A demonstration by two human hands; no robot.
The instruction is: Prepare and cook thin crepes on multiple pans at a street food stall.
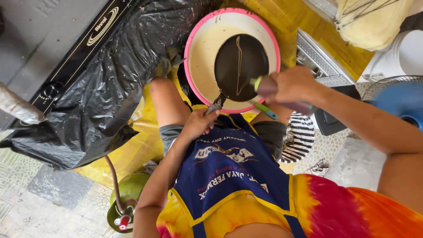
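Note:
My left hand (199, 122) grips the handle of a small dark frying pan (241, 66), held over a pink-rimmed basin (190, 44) full of pale batter. A thin line of batter runs across the pan's dark surface. My right hand (288, 84) holds a ladle with a green handle (265, 108) at the pan's right edge, tipped over it. I wear a dark blue apron (229, 169) over a tie-dye shirt, and my knees flank the basin.
A black plastic sheet (110, 75) covers a stove at the left. A green gas cylinder (128, 194) with a hose stands at the lower left. A blue fan (398, 99), a metal rack (319, 61) and a striped cloth (299, 136) lie at the right.

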